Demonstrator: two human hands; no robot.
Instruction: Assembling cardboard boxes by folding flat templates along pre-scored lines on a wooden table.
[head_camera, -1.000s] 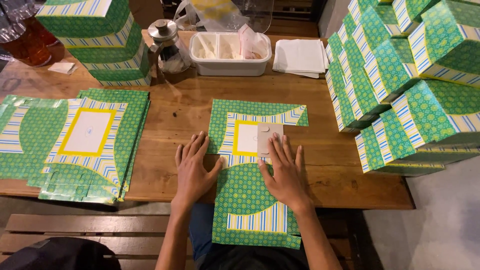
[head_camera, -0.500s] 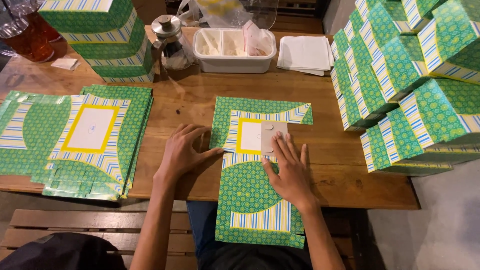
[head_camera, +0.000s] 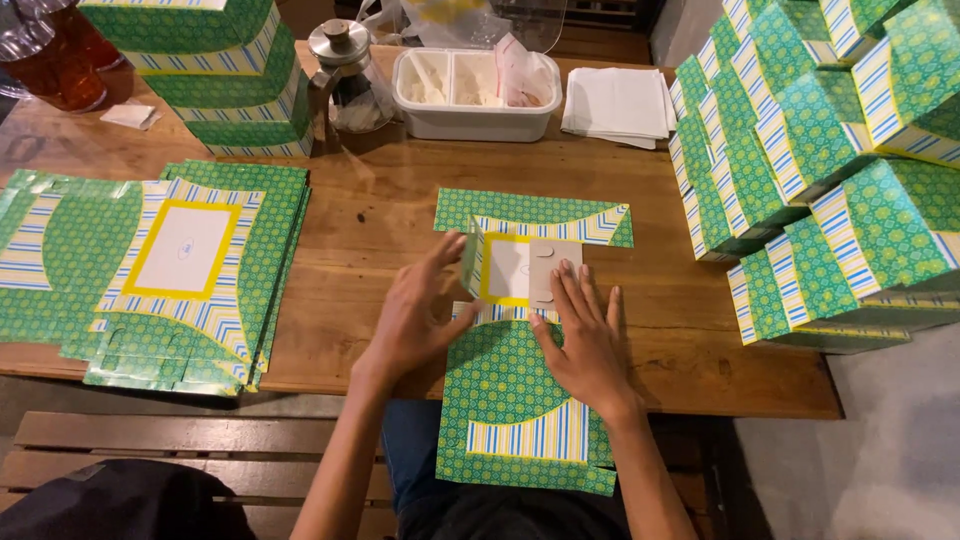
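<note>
The wooden table (head_camera: 380, 240) has long brown planks with a smooth, slightly shiny surface. Along its right edge stands a big heap of folded boxes (head_camera: 810, 170), green cardboard with a small dotted pattern and blue, yellow and white stripes. At the far left corner there is a lower tower of the same boxes (head_camera: 215, 75). Near the left edge lies a thick stack of flat sheets (head_camera: 170, 270), each with a yellow frame around a white rectangle.

The flat box sheet (head_camera: 525, 345) that I work on lies at the near edge, in the middle, and its lower part hangs over the edge toward my legs. It is thin printed cardboard with curved green panels.

At the far edge I see a white plastic tray (head_camera: 475, 95) with two compartments, a pile of white paper napkins (head_camera: 615, 100) and a glass pot with a metal lid (head_camera: 345, 75).

My left hand (head_camera: 415, 315) is open, and its fingertips lift the left flap of the sheet, so the flap stands tilted. My right hand (head_camera: 585, 335) lies flat with spread fingers and presses the sheet down, closed on nothing.
</note>
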